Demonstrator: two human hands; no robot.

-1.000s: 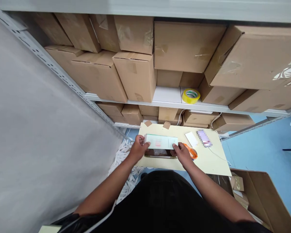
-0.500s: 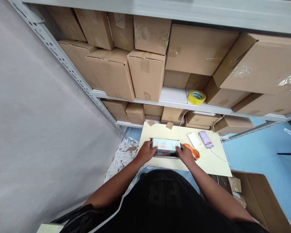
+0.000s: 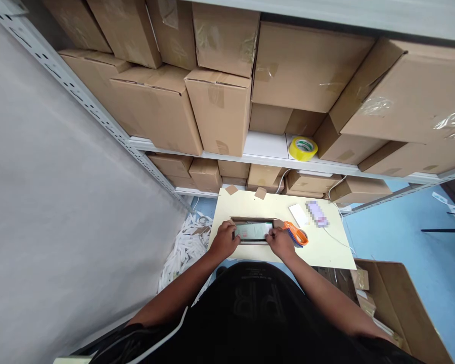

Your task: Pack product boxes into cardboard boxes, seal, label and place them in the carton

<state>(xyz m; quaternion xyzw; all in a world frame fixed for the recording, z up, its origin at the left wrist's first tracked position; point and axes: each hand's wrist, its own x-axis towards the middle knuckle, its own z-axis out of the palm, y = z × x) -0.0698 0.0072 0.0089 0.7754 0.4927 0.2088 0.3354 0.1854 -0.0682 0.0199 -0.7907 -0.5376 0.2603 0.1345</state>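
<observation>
Lowered since the earlier frames, the pale green packet [image 3: 253,231] now sits down inside the open carton [image 3: 250,220], where before it was held above the carton's rim. Both hands have come down with it.

The left hand [image 3: 224,240] is curled over the left end of the carton, its fingers pressed on the left end of the packet. The right hand [image 3: 280,241] mirrors it at the carton's right end, fingertips bent onto the packet's right end. The packet is pinched by its two short ends between the hands and lies flat, lengthwise in the carton, with the brown rim showing along its far side.

The carton rests on a pale yellow counter [image 3: 326,250]. Just right of the carton, touching the right hand, lie orange-handled scissors [image 3: 299,235]. Farther right of the carton are a white card [image 3: 299,216] and a blurred purple object [image 3: 317,214], with a thin white cable [image 3: 331,235] trailing from it. Beyond the carton, at the counter's far edge, sit two cardboard scraps [image 3: 231,190]. Higher up behind the carton, a yellow tape roll [image 3: 303,148] lies on a shelf [image 3: 265,146] among stacked cardboard boxes [image 3: 220,108]. Left of the carton and lower, a heap of white paper strips [image 3: 182,250] covers the floor.
</observation>
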